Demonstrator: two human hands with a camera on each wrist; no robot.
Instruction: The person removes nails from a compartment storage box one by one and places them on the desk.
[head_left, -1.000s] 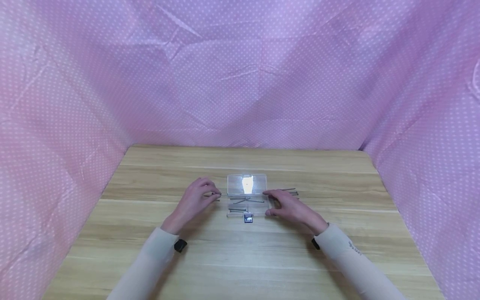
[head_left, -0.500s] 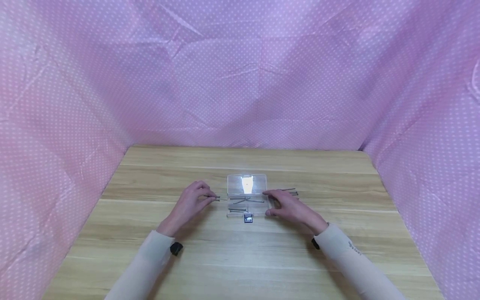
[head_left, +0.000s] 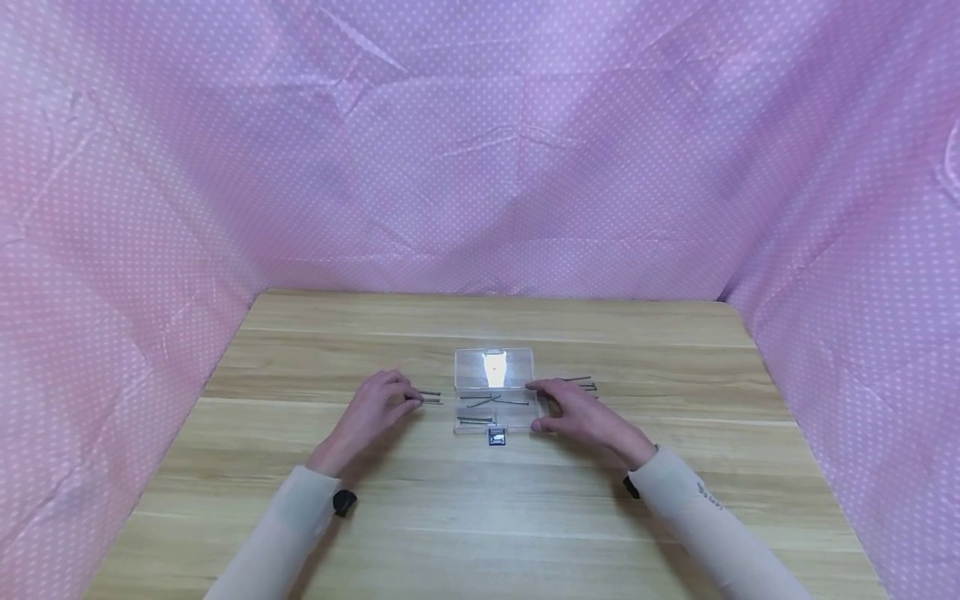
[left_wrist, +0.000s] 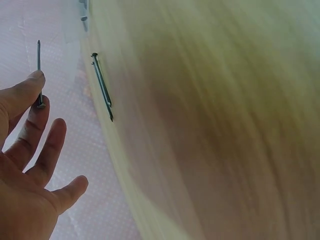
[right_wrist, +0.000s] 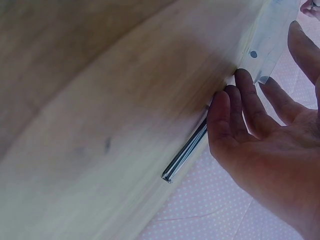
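In the left wrist view, thumb and index finger of my left hand (left_wrist: pixel 30 145) pinch a nail (left_wrist: pixel 39 60), the other fingers spread. Two more nails (left_wrist: pixel 102 87) lie on the table nearby. From the head view, this hand (head_left: pixel 375 406) hovers left of a clear plastic box (head_left: pixel 517 418), whose lid (head_left: pixel 472 367) lies back. Several nails (head_left: pixel 476 421) rest inside the box. My right hand (head_left: pixel 581 412) touches the box's right side with extended index finger and thumb. Beyond its fingers, more nails (right_wrist: pixel 185 155) lie bunched on the wood.
The wooden table (head_left: pixel 480 517) carries everything. A blue latch (head_left: pixel 497 437) sticks out at the box's front. Pink dotted cloth (head_left: pixel 480 167) hangs behind the table and at both sides.
My left hand has drawn back leftward from the box's left edge, uncovering the two nails lying there. The right hand and the box have stayed in place.
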